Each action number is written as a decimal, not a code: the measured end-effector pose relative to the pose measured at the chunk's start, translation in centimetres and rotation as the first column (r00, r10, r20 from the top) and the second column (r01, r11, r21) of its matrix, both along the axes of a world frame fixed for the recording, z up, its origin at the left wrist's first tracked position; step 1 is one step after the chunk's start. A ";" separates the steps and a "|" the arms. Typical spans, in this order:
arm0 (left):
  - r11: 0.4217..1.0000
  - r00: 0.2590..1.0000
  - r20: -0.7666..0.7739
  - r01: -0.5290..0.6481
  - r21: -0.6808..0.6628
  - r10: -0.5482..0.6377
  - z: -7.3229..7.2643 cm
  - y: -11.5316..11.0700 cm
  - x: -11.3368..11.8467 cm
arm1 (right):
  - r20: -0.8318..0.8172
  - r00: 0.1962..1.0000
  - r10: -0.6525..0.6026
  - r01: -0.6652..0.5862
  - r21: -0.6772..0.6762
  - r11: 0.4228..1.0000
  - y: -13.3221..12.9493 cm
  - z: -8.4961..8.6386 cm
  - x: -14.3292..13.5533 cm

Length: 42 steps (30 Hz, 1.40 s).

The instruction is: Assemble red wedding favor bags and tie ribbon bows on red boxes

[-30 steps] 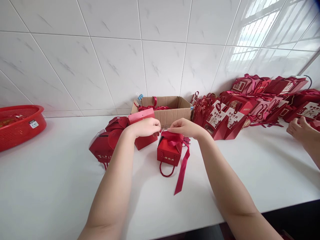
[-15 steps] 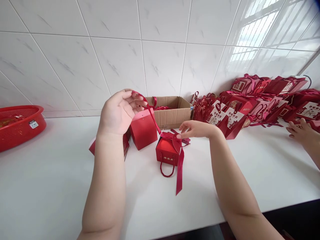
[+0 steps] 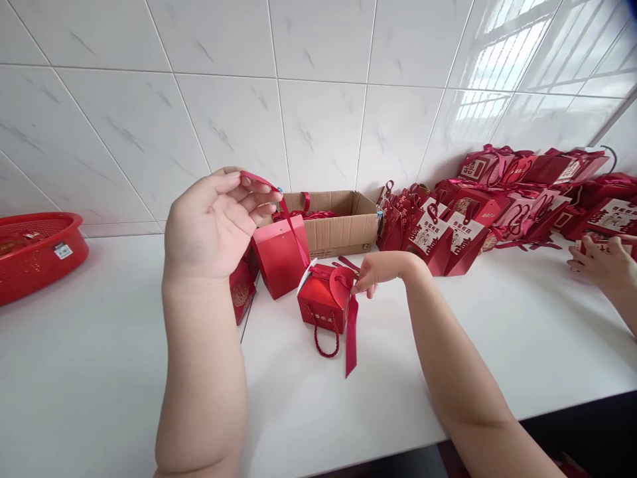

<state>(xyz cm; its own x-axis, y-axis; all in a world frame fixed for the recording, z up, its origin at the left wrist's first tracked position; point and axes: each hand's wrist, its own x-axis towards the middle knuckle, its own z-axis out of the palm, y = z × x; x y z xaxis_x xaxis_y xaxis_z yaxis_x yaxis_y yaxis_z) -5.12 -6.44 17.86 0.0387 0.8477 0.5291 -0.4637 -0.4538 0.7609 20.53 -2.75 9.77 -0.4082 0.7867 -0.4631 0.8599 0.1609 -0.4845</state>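
Note:
A small red gift box (image 3: 323,309) stands on the white table, with a rope handle (image 3: 327,348) hanging down its front. Raised at the left, my left hand (image 3: 219,219) pinches one end of a red ribbon (image 3: 292,229), which runs taut down to the box top. The ribbon's other end droops over the right side. My right hand (image 3: 378,271) is closed at the box's rounded right flap (image 3: 342,285); whether flap or ribbon is between its fingertips I cannot tell. Behind my left wrist stands a taller plain red box (image 3: 281,262).
An open cardboard carton (image 3: 343,232) with red items is at the wall. Many red gift boxes (image 3: 478,219) are piled at the right, where another person's hand (image 3: 604,262) touches one. A red plastic basket (image 3: 44,259) sits at the far left.
My left hand has moved left, drawing the ribbon up and out. My right hand has come down onto the flap, fingers closing. The box has shifted slightly left, its left flap lifted.

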 end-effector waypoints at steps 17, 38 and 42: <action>0.999 1.000 -0.025 0.004 0.033 -0.004 0.2 -1.1 0.6 | -0.205 0.977 -0.062 0.100 0.181 0.978 -1.0 1.0 0.8; 0.999 0.993 -0.109 0.049 0.018 -0.047 -0.3 -0.1 1.0 | -0.826 0.563 -0.024 0.553 0.356 0.753 -4.7 4.1 0.2; 0.995 0.992 -0.084 0.096 0.015 -0.094 -0.4 0.1 1.1 | -0.842 0.540 0.017 0.551 0.369 0.749 -5.1 4.3 0.0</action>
<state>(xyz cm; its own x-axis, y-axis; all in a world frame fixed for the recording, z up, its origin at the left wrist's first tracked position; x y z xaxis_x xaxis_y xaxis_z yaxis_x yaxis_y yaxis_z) -4.05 -6.36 17.44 0.1632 0.8281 0.5363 -0.4409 -0.4251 0.7905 20.54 -7.88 14.10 -0.0818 0.8888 0.4509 0.2444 0.4565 -0.8555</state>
